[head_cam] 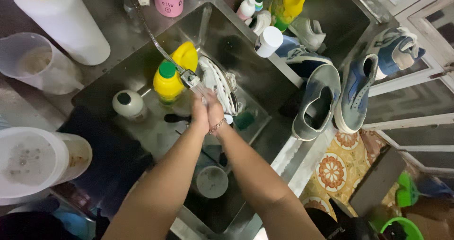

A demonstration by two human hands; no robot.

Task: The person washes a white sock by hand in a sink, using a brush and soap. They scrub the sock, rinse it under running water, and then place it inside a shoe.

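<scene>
Steel counter (118, 37) with a sunken sink (222, 37), dim light, patterned tile floor (333, 169) at right. Left hand (199, 113) and right hand (215, 111) pressed together palm to palm over the sink, right under the hose sprayer head (190, 78). White sneaker (218, 83) lies in the sink just behind the hands; yellow bottle (168, 81) just left. Grey shoes (319, 100) on the right edge.
</scene>
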